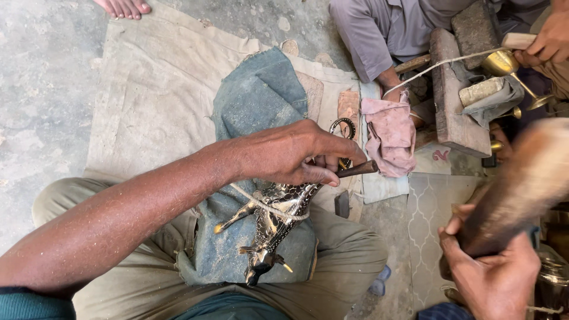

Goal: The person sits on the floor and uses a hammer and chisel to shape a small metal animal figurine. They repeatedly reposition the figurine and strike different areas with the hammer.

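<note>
My left hand [296, 154] pinches a thin dark chisel [357, 169] and holds its tip against a metal bird figurine [278, 219]. The figurine is dark with brass-coloured feet and beak, tied with a pale cord, and lies on a blue-grey cloth [255, 101] over my lap. My right hand [495, 275] grips the lower end of a thick wooden mallet [521, 184], which is raised and blurred at the right. The figurine's curved brass neck [344, 127] shows past my left knuckles.
A person sits opposite in grey clothes [385, 29], with a hand [548, 38] on a wooden handle by a brass goblet [510, 68]. A pink rag [391, 133], a wooden block [453, 95] and a tan mat [154, 101] lie between us. Someone's bare toes [124, 7] show at the top left.
</note>
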